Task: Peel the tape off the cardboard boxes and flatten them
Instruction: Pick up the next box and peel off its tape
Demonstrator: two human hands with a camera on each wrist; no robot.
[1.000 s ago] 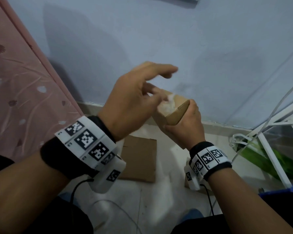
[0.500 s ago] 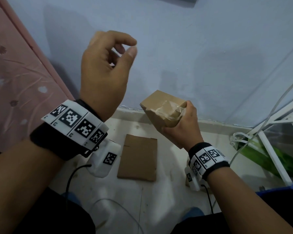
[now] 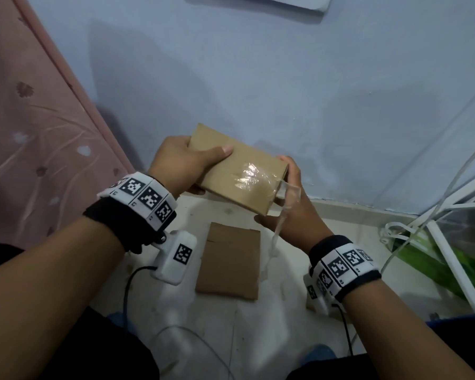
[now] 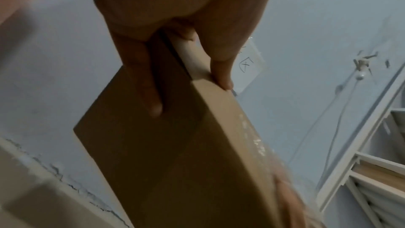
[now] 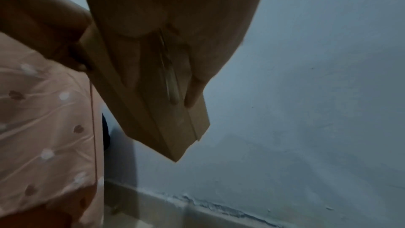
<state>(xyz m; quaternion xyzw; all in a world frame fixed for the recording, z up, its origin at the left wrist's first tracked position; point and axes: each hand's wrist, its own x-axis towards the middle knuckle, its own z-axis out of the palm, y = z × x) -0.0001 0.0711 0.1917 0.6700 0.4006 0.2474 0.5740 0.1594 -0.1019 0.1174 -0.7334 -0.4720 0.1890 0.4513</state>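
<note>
1. Nearest the camera, a flattened cardboard piece (image 3: 229, 263) was seen lying on the floor (image 3: 258, 333), below and between the two wrists.
2. Above it, a cardboard box (image 3: 237, 171) was held in the air between both hands, in front of the blue wall (image 3: 258, 78). Its interior was not shown in any view, so nothing can be told of its contents.
3. The left hand (image 3: 180, 163) was closed round the box's left end, with the thumb laid over the top face and the fingers underneath.
4. The right hand (image 3: 291, 215) was clasped round the box's right end, fingers curled over the far edge and thumb at the near corner.
5. A patch of clear tape (image 3: 251, 175) was seen stuck on the top face near the right end, and a loose strip (image 3: 279, 226) was seen hanging down from that end across the right hand.
6. By the left wrist view alone, the box's shaded underside (image 4: 153, 145) was shown, with one finger (image 4: 149, 91) pressed flat against it.
7. By the right wrist view alone, a seam between flaps (image 5: 190, 124) on the box's end was shown, with tape (image 5: 170, 82) lying between the fingers.
8. Farthest left, a pink patterned bedcover (image 3: 25, 119) was seen against the wall.
</note>
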